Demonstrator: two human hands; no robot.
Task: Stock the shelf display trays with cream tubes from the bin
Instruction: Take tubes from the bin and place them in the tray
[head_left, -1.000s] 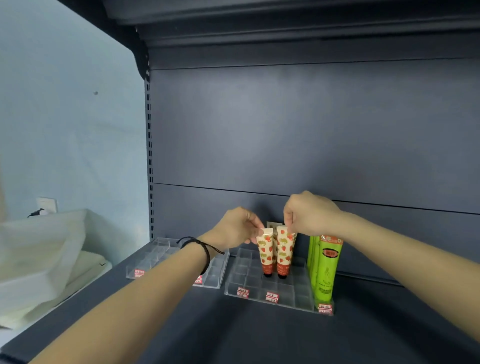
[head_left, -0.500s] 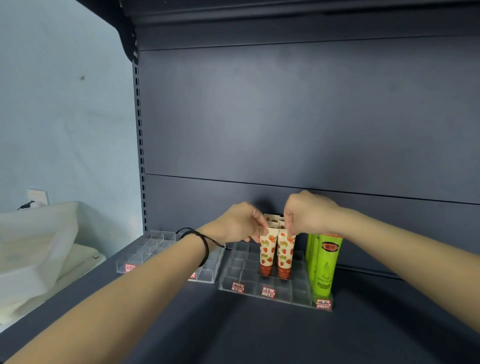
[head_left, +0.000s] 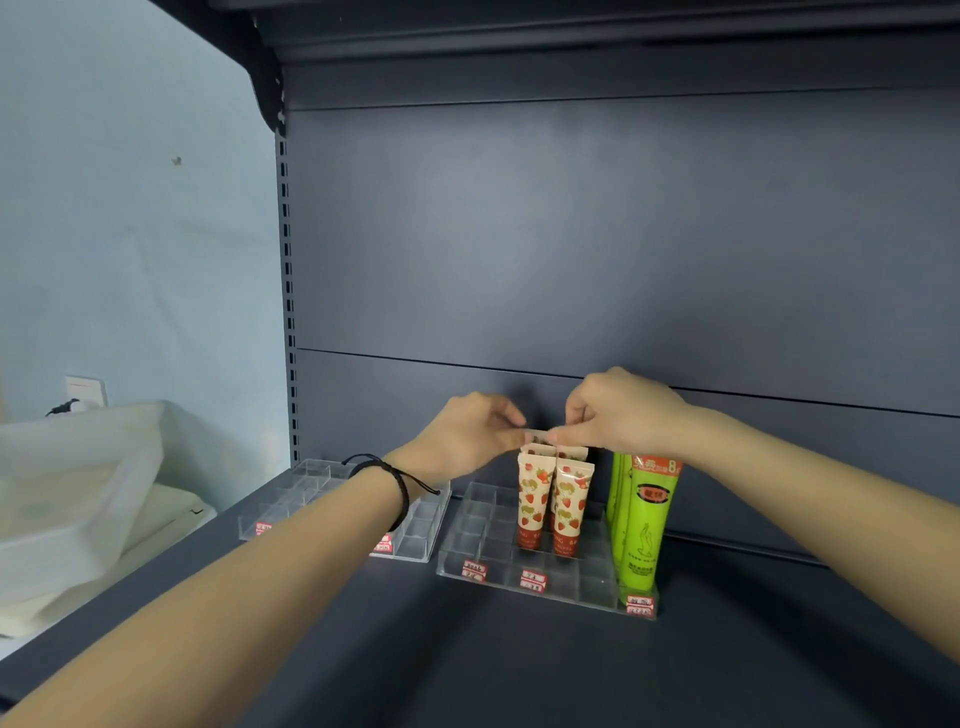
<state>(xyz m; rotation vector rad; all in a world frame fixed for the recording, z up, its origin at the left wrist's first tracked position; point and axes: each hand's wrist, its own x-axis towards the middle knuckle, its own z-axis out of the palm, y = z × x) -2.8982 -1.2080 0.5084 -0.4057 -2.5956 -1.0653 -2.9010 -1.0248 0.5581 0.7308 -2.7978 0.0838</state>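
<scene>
Left hand (head_left: 467, 441) and right hand (head_left: 623, 415) together pinch the crimped top of a rear strawberry tube (head_left: 539, 440) standing in the right tray (head_left: 498, 569) beside green tubes (head_left: 644, 519); most cells there and the left tray (head_left: 311, 483) stand unfilled, so stocking is judged early.

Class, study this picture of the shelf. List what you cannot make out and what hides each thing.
All in the head view:
Top ends of the rear strawberry-print cream tubes, pinched under the fingers of the left hand and right hand.
Count of tall green plastic tubes; the front one hides those behind.
Print on the red-and-white price labels, too small.
Contents of the translucent white plastic bin, blurred, cut by the left edge.
</scene>
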